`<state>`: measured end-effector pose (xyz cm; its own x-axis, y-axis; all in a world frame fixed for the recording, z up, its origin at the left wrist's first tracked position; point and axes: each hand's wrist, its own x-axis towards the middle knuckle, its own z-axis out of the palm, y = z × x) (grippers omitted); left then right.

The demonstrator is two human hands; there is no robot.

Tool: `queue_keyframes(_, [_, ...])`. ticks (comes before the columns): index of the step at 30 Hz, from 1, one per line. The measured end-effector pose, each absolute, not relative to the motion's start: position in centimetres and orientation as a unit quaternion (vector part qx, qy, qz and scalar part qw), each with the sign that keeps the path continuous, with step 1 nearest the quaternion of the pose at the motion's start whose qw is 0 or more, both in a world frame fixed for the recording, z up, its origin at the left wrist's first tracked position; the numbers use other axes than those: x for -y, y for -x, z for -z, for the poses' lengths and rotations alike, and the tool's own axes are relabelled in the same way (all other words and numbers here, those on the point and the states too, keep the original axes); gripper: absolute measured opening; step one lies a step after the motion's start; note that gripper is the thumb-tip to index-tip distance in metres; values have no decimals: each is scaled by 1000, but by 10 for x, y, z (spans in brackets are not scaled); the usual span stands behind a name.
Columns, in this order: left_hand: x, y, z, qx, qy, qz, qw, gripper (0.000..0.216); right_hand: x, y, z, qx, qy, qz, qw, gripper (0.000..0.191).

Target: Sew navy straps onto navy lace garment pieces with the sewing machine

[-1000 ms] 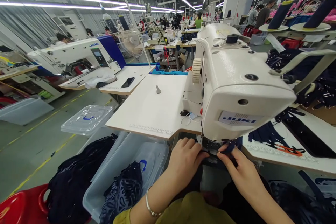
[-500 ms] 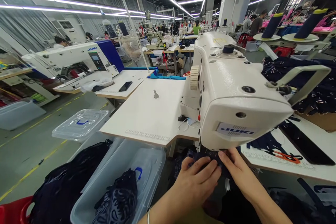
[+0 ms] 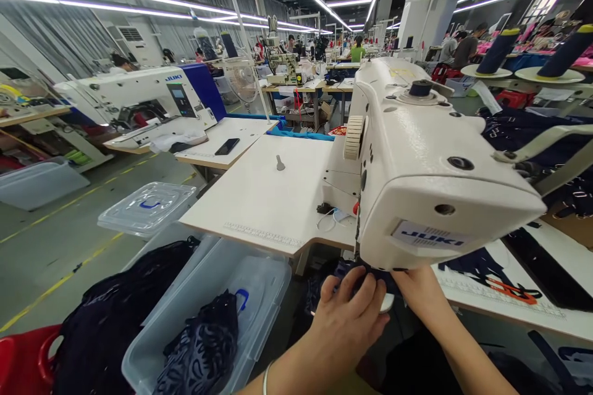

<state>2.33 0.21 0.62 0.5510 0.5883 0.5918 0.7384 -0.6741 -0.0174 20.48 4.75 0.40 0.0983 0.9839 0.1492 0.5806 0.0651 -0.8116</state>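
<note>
Navy fabric (image 3: 343, 267), just below the white sewing machine head (image 3: 445, 197), lower centre-right of frame
Left hand (image 3: 347, 315) lies on it, fingers bent over the top; can't tell if it's pinching or only pressing. Right hand (image 3: 419, 290) is at its right side, fingertips hidden by the head, so can't call that grip either. Should handle light and limp: folds easily, hard to break, probably puckers or creeps if pulled unevenly. Best taken by its edges, one hand each side, fingers flat and kept out from under the head. Dark patterned cloth (image 3: 197, 345) in the clear bin (image 3: 265, 308), lower left, slumps in a heap, so likely just as floppy
</note>
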Motion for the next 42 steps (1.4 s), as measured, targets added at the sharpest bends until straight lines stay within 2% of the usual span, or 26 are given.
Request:
queue_keyframes(6, [1,-26,-8,400,869,269,114,34,-53,-206,-2,627,616,-245,409,31])
queue_keyframes(23, [-1,-30,-9,401,863,277,133,37,-57,-208,6,653,600,-211,412,27])
queue_keyframes(28, [-2,-34,-6,414,842,312,147,39,-58,-208,14,650,586,-245,417,26])
queue_keyframes(36, [-12,-39,3,407,798,417,154,31,-59,-196,4,642,598,-225,425,24])
queue_keyframes(42, [-12,-39,6,406,816,386,142,30,-56,-193,-6,628,589,-242,448,26])
